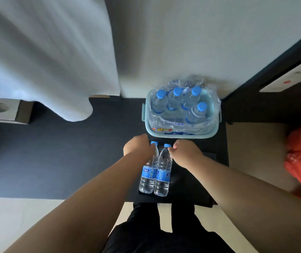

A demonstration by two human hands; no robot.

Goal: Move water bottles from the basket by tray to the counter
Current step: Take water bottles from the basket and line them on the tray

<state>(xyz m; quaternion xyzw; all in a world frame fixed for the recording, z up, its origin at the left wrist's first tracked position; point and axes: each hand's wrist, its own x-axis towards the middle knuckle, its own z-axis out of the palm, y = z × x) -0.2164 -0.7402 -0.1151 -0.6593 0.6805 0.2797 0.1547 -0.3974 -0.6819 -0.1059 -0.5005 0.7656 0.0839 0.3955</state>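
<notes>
A person's left hand (139, 148) is gripping the neck of one water bottle (148, 175) while the right hand (186, 154) is pinching the neck of a second bottle (163, 176), both standing upright and touching on a dark tray (188, 187), apparently being lined up for carrying. Four more blue-capped bottles are sitting in torn plastic wrap inside the pale green basket (180, 134) just beyond. Blue labels are reading "PURE"; other print is illegible.

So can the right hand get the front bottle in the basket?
Probably yes. The right hand is near the basket, and that bottle stands uncovered; only loose plastic wrap surrounds it.
</notes>
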